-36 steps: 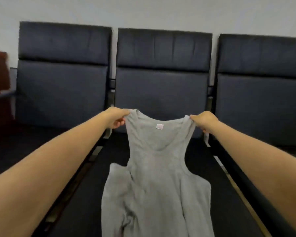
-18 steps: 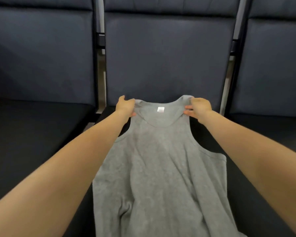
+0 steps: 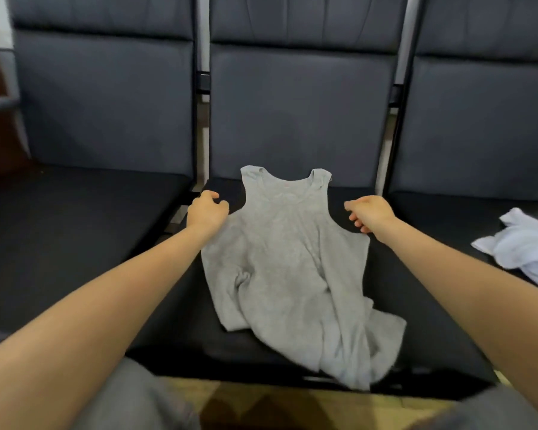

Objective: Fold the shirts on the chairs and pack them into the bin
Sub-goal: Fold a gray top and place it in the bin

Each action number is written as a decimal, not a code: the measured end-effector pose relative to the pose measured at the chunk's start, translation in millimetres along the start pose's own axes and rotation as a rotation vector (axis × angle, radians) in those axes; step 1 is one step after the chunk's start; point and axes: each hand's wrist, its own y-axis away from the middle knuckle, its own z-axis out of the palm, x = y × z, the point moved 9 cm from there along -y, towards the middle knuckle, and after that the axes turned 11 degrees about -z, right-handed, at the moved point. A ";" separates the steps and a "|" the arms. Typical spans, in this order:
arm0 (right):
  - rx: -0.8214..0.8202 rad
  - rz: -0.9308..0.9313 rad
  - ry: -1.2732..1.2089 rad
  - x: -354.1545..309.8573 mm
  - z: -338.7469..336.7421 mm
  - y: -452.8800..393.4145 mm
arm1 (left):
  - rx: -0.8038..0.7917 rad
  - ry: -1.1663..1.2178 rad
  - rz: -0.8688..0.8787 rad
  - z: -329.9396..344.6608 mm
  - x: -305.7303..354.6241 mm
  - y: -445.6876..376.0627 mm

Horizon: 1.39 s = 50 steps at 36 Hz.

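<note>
A grey tank top (image 3: pixel 289 259) lies spread on the seat of the middle chair (image 3: pixel 292 119), straps toward the backrest, its hem wrinkled and hanging over the front edge. My left hand (image 3: pixel 207 211) hovers at the shirt's left armhole, fingers loosely curled and holding nothing. To the right of the other armhole is my right hand (image 3: pixel 370 212), also loosely curled and empty. A crumpled white shirt (image 3: pixel 528 246) lies on the right chair's seat. No bin is in view.
Three dark padded chairs stand in a row; the left chair (image 3: pixel 106 103) has a bare seat. Metal frame bars (image 3: pixel 203 88) run between the backrests. A wooden floor (image 3: pixel 292 405) shows below the seat's front edge, with my grey-clad knees at the bottom.
Both hands have let go of the tank top's straps and drawn back to its sides. The shirt now lies flat on the seat. The view has tilted and pulled back.
</note>
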 end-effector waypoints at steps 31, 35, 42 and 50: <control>-0.196 -0.224 0.102 -13.8 28.2 144.3 | -0.231 -0.450 0.172 -10.4 -24.0 147.7; -0.114 -0.274 0.094 -20.8 23.7 141.5 | -0.266 -0.659 0.197 -10.3 -32.2 154.3; -0.149 -0.224 0.131 -14.3 25.8 135.5 | -0.424 -0.529 0.172 4.2 -35.2 152.8; -0.542 -0.111 0.027 -10.1 37.9 154.3 | -0.457 0.070 0.097 -5.6 -29.2 165.3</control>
